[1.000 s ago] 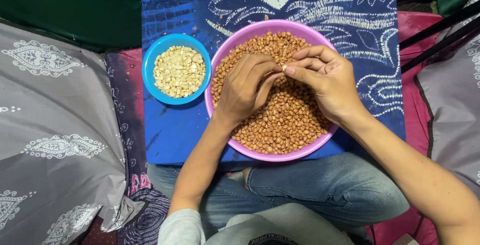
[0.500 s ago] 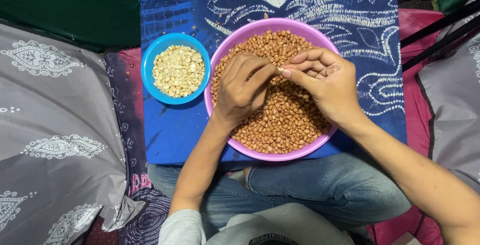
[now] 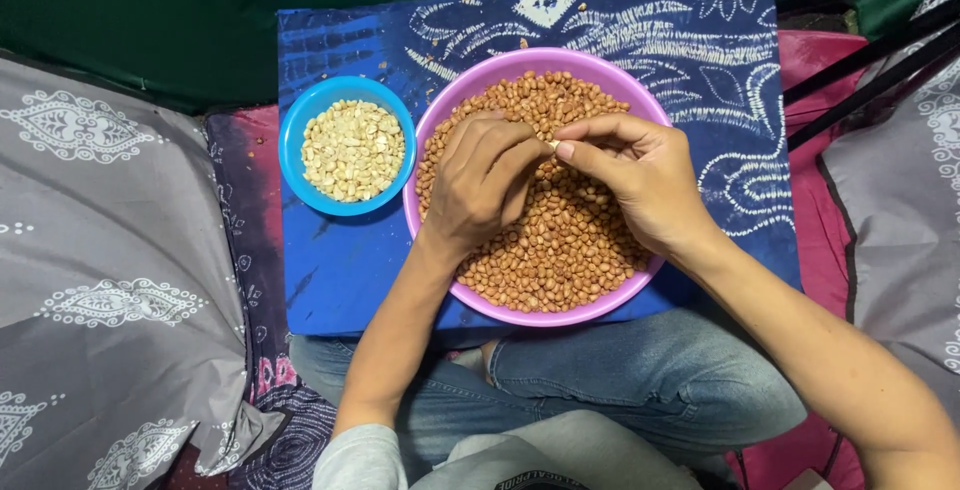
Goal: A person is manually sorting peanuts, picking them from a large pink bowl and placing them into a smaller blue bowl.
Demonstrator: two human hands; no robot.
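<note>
A large purple bowl (image 3: 436,120) full of brown, skin-on peanuts (image 3: 560,250) rests on a blue patterned board (image 3: 345,260) over my lap. Above the bowl, my left hand (image 3: 480,180) and my right hand (image 3: 635,175) meet at the fingertips, both pinching one small peanut (image 3: 551,145) that shows a pale spot. To the left of the purple bowl stands a small blue bowl (image 3: 296,120) holding pale, skinned peanuts (image 3: 352,150).
Grey patterned cushions (image 3: 90,250) lie at the left and at the right (image 3: 900,210). A pink cloth (image 3: 825,150) shows at the board's right edge, dark rods (image 3: 870,65) cross the upper right, and a green fabric (image 3: 150,10) fills the back. Bits of peanut skin dot the board.
Both hands have stayed over the purple bowl while their fingertips keep working the one peanut; the view has shifted slightly. The bowls have not moved.
</note>
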